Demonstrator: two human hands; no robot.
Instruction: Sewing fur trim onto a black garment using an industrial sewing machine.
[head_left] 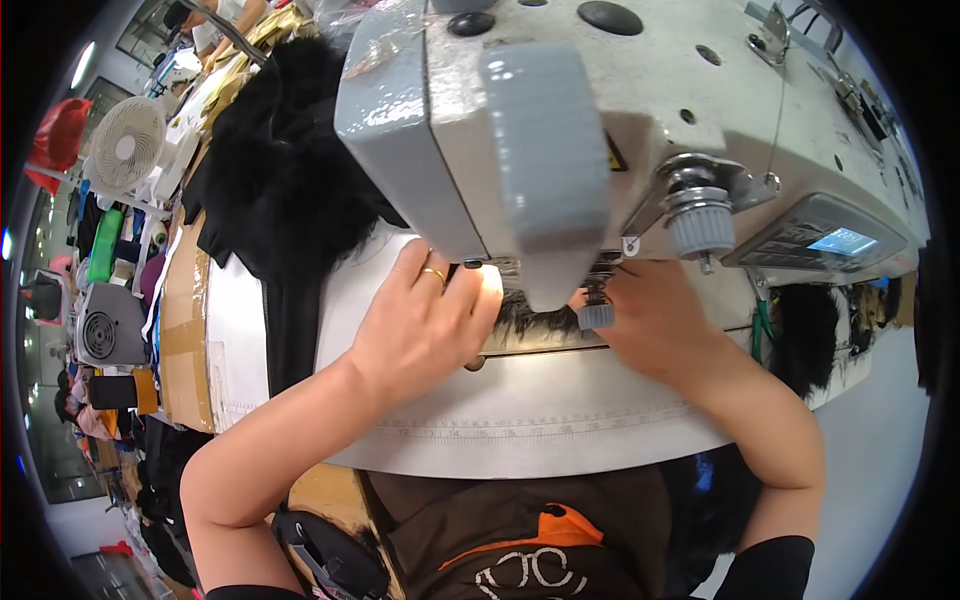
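Note:
A grey-white sewing machine [450, 130] fills the upper middle, its head above both of my hands. A piece of black fur [540, 325] lies under the needle area, its hairs fanned out over the lit metal plate. My left hand [425, 315], with a ring on one finger, is curled at the fur's left side; its fingertips are partly hidden by the machine head. My right hand [655, 315] bends in from the right, closed at the fur's other edge. Thread-tension parts cover some of its fingers.
A large black furry garment [290, 160] is heaped left of the machine. Green-handled snips [762, 325] and black fur scraps [805, 340] are at the right. A ruler scale [520, 430] runs along the table's near edge. A white fan [125, 145] stands far left; another person [215, 25] is behind.

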